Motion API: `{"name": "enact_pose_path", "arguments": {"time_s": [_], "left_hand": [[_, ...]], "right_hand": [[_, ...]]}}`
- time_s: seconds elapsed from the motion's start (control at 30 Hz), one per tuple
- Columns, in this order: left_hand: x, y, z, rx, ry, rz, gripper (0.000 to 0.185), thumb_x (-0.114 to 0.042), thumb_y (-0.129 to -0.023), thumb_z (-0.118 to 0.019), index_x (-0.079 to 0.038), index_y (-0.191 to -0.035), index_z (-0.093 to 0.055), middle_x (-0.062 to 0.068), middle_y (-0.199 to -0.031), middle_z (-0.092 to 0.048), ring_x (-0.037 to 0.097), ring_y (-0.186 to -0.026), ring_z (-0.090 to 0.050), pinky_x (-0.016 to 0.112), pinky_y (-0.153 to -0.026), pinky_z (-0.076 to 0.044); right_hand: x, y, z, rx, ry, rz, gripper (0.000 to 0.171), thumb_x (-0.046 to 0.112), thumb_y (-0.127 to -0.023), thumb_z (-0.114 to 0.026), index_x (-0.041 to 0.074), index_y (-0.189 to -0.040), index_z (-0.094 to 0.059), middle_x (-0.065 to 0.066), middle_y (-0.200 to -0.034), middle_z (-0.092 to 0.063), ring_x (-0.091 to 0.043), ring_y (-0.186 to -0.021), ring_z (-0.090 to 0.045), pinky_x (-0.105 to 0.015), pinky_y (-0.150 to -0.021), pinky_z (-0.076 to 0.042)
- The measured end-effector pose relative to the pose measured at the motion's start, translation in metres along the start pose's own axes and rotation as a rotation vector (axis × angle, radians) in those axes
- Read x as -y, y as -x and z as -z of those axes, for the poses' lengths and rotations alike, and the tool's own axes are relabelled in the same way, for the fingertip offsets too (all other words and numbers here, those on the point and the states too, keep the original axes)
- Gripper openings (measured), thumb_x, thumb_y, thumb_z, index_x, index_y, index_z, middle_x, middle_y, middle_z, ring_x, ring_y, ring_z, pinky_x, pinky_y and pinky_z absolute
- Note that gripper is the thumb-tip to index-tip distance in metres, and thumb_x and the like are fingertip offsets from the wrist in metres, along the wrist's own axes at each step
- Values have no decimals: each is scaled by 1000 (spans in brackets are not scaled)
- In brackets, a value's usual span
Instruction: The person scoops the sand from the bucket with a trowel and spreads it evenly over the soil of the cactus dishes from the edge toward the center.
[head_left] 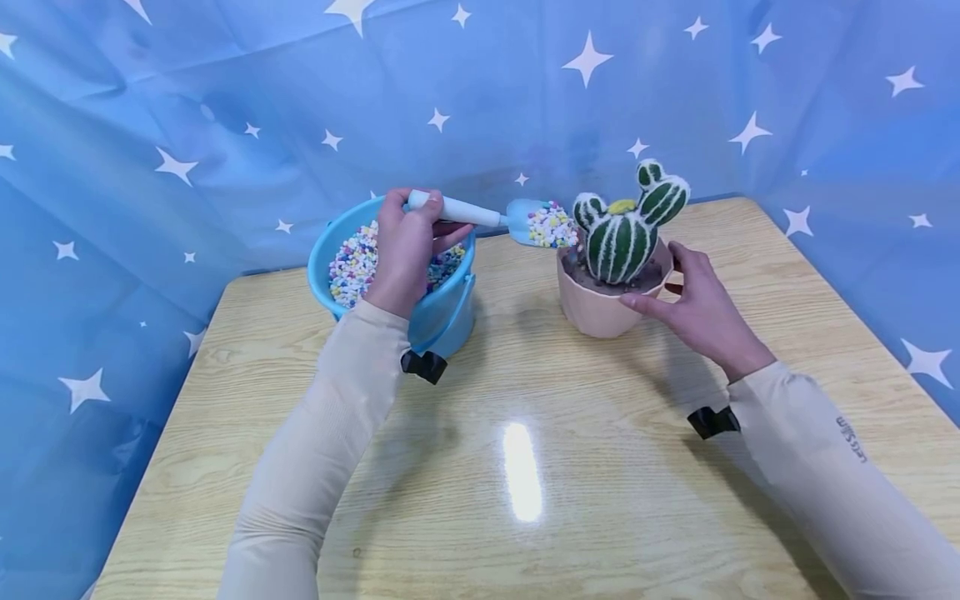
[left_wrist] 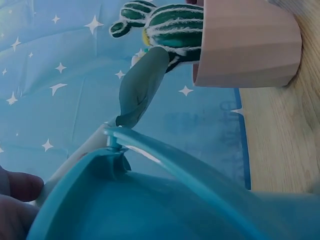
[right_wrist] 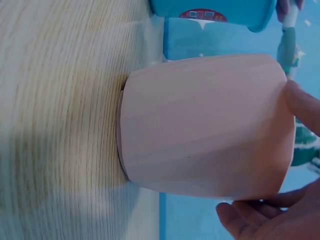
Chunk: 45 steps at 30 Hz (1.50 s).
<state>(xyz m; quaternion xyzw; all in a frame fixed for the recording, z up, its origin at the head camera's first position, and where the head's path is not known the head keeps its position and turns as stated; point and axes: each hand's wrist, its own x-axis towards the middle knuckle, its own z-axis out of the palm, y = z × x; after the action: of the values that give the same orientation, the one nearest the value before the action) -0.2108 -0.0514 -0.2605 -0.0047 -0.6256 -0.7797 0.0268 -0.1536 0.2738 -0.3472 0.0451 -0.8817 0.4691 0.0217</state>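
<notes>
- Pink and ribbed, one flowerpot (head_left: 600, 310) stood on the wooden table (head_left: 525, 433), holding one green cactus (head_left: 626, 229).
- One blue bucket (head_left: 442, 321) of coloured pebbles (head_left: 348, 262) sat just left of it.
- One left hand (head_left: 408, 250) gripped one scoop (head_left: 525, 221), loaded with pebbles, beside the cactus.
- One right hand (head_left: 693, 308) cupped the pot's side, fingers relaxed.
</notes>
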Motion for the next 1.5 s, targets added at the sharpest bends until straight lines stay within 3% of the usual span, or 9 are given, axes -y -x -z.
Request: {"name": "enact_pose_path", "arguments": {"time_s": [0.63, 0.8, 0.97, 1.2, 1.37, 1.5], "left_hand": [[-2, -1, -10, 7, -95, 5, 21, -18, -105, -48, -5, -120, -41, 18, -123, -52, 30, -96, -68, 30, -80, -60], [-4, 1, -12, 6, -142, -17, 21, -18, -104, -50, -6, -120, -42, 15, -122, -53, 27, -95, -68, 30, -79, -61], [-5, 3, -13, 14, -171, -40, 21, -18, -104, -51, -6, -120, -42, 14, -122, -52, 26, -95, -68, 31, -79, -61], [-5, 7, -14, 32, -214, -60, 22, -18, -103, -51, -7, -120, -42, 13, -120, -53, 24, -96, -67, 30, -79, -60], [-7, 11, -16, 58, -236, -115, 23, -17, -103, -51, -5, -121, -41, 15, -118, -53, 26, -93, -68, 31, -80, -61], [-10, 14, -19, 85, -261, -154, 24, -17, -103, -51, -3, -120, -41, 16, -116, -54, 30, -92, -68, 32, -79, -61]], "right_hand": [[2, 2, 1, 23, -15, 2, 103, 36, -87, -77, -2, -155, -10, -29, -151, -20, -42, -139, -24, -61, -109, -33], [3, 3, 0, 19, -18, 4, 104, 34, -85, -79, -4, -154, -10, -30, -150, -18, -43, -137, -25, -60, -108, -34], [3, 3, 0, 36, -22, 12, 106, 32, -86, -78, 0, -156, -5, -27, -155, -15, -40, -142, -19, -61, -112, -29], [3, 4, -2, 28, 16, -14, 112, 37, -84, -80, -1, -155, -2, -29, -152, -14, -46, -137, -25, -62, -109, -32], [1, 2, -1, 49, 13, 14, 113, 32, -86, -79, 2, -156, 4, -24, -159, -2, -40, -144, -12, -61, -114, -22], [-2, 1, 0, 55, -24, 20, 110, 27, -86, -79, 4, -156, 1, -23, -159, -5, -36, -146, -9, -60, -116, -20]]}}
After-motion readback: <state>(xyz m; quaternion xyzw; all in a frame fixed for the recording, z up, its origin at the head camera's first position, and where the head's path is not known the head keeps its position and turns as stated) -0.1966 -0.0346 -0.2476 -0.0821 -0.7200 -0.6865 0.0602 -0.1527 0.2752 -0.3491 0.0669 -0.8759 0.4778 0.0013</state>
